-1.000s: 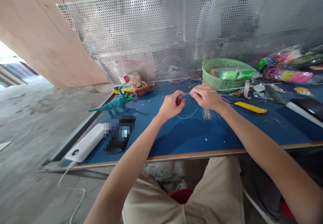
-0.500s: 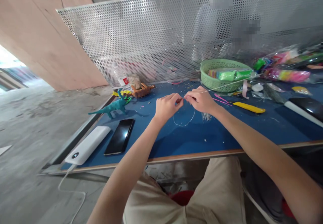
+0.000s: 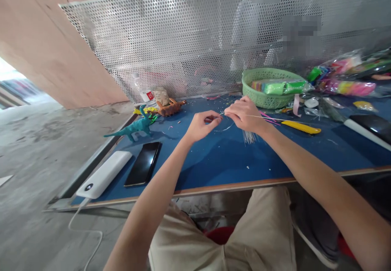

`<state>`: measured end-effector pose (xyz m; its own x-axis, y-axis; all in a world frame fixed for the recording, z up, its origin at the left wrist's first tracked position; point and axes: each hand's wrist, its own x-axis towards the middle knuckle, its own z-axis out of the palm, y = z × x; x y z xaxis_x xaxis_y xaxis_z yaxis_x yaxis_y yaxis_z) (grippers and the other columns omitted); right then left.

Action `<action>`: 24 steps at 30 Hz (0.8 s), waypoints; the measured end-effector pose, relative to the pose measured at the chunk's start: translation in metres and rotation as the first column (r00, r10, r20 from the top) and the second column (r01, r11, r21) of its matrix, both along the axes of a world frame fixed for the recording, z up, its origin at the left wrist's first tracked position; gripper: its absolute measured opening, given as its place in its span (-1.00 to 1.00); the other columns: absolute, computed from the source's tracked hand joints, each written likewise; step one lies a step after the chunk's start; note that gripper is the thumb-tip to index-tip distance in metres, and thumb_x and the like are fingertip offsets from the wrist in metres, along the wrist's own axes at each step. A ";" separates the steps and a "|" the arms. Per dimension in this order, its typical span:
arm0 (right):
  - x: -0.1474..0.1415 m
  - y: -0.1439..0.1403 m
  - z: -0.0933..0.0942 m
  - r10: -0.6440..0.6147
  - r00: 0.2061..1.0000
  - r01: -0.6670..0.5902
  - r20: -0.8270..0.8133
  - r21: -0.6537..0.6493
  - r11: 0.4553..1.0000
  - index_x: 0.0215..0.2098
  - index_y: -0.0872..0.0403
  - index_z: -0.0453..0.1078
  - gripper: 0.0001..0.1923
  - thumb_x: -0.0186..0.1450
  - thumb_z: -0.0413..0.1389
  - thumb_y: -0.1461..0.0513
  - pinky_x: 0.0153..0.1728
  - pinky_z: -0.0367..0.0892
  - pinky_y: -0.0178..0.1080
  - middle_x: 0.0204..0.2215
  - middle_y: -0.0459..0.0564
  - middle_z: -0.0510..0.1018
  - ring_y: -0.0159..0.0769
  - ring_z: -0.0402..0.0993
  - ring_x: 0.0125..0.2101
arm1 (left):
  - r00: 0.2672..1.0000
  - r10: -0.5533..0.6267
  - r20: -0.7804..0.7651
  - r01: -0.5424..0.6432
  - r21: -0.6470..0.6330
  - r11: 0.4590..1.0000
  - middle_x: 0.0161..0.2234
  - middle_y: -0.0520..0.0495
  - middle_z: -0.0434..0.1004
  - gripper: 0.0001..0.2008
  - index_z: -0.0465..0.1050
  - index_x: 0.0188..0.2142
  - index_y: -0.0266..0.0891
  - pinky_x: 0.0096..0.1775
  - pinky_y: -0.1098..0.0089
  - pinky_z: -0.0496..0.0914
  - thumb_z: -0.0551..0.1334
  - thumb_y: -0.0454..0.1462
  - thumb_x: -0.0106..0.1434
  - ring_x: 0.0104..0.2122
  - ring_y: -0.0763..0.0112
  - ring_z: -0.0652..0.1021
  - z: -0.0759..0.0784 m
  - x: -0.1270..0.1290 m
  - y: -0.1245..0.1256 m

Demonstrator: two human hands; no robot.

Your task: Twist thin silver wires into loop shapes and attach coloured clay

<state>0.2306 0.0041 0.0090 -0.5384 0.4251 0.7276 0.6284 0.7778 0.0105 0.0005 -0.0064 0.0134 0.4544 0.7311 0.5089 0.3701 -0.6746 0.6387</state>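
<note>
One thin pale wire [image 3: 275,119] spans the small gap between the left hand [image 3: 204,125] and the right hand [image 3: 244,113], which face each other above the blue tabletop [image 3: 220,167]. Each hand is narrowed to a pinch on it, the left between thumb and fingers, the right with its fingers bunched. Its straight length passes the right hand and reaches out to that hand's right; a faint pale curve shows just below the gap, and whether it belongs to the same piece cannot be told. Directly under the right hand lies a bundle of wires [image 3: 249,137]. Beyond that hand stands a green basket [image 3: 259,99], and to its right lies a yellow utility knife [image 3: 301,127]. Left of the left hand stands a teal toy dinosaur [image 3: 136,129], with a smartphone [image 3: 143,164] nearer the person.
</note>
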 end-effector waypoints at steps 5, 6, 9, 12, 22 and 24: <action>0.005 0.001 0.002 -0.001 0.998 -0.007 0.070 0.116 0.993 -0.17 -0.08 0.54 -0.67 0.55 -0.06 0.12 -0.09 0.08 -0.06 -0.29 -0.08 0.66 -0.21 0.38 -0.27 | 0.968 -0.040 0.249 0.098 -0.224 0.970 -0.27 -0.07 0.66 -0.69 0.62 -0.19 -0.26 -0.23 0.40 0.45 0.37 -0.05 0.28 -0.32 0.44 0.56 -0.004 0.005 0.003; 0.004 0.000 0.003 0.000 0.997 -0.010 0.073 0.130 0.991 -0.17 -0.08 0.54 -0.67 0.55 -0.06 0.13 -0.10 0.08 -0.07 -0.29 -0.09 0.67 -0.22 0.38 -0.28 | 0.955 -0.040 0.295 0.120 -0.257 0.959 -0.27 -0.07 0.66 -0.68 0.62 -0.18 -0.26 -0.21 0.39 0.46 0.40 -0.05 0.24 -0.32 0.45 0.56 -0.005 0.005 0.003; 0.003 -0.001 0.003 -0.004 0.997 -0.009 0.078 0.163 0.987 -0.18 -0.06 0.53 -0.70 0.55 -0.05 0.15 -0.11 0.09 -0.09 -0.28 -0.10 0.67 -0.23 0.40 -0.28 | 0.926 -0.043 0.375 0.172 -0.319 0.932 -0.26 -0.09 0.66 -0.64 0.62 -0.17 -0.26 -0.17 0.36 0.47 0.46 -0.06 0.17 -0.31 0.44 0.58 -0.008 0.005 0.006; 0.003 -0.001 0.002 -0.014 0.997 -0.001 0.078 0.184 0.983 -0.20 -0.04 0.53 -0.73 0.53 -0.01 0.17 -0.12 0.09 -0.09 -0.32 -0.10 0.67 -0.23 0.40 -0.29 | 0.929 -0.042 0.367 0.156 -0.287 0.945 -0.28 -0.09 0.65 -0.65 0.61 -0.19 -0.28 -0.17 0.37 0.47 0.47 -0.07 0.17 -0.29 0.43 0.59 -0.009 0.006 0.007; -0.016 -0.008 -0.004 -0.079 0.991 0.077 -0.111 -0.028 0.997 -0.39 0.03 0.53 -0.64 0.50 0.02 0.14 -0.11 0.08 -0.08 -0.51 -0.07 0.56 -0.23 0.43 -0.32 | 0.995 0.015 0.102 -0.036 0.216 0.976 -0.18 -0.11 0.50 -0.82 0.46 -0.21 -0.26 -0.38 0.47 0.43 0.20 -0.19 0.46 -0.43 0.56 0.55 -0.011 0.007 -0.002; -0.020 -0.009 -0.006 -0.090 0.987 0.080 -0.136 -0.078 0.994 -0.43 0.04 0.50 -0.62 0.50 0.01 0.16 -0.10 0.08 -0.09 -0.52 -0.08 0.57 -0.23 0.44 -0.33 | 0.998 0.045 0.041 -0.054 0.265 0.963 -0.17 -0.11 0.49 -0.83 0.45 -0.20 -0.25 -0.35 0.46 0.43 0.18 -0.20 0.47 -0.42 0.56 0.53 -0.011 0.006 -0.001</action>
<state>0.2104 -0.0046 0.0026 -0.3938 0.5190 0.7587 0.6834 0.7173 -0.1359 0.0063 -0.0070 0.0028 0.4001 0.5883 0.7028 0.3882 -0.8034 0.4515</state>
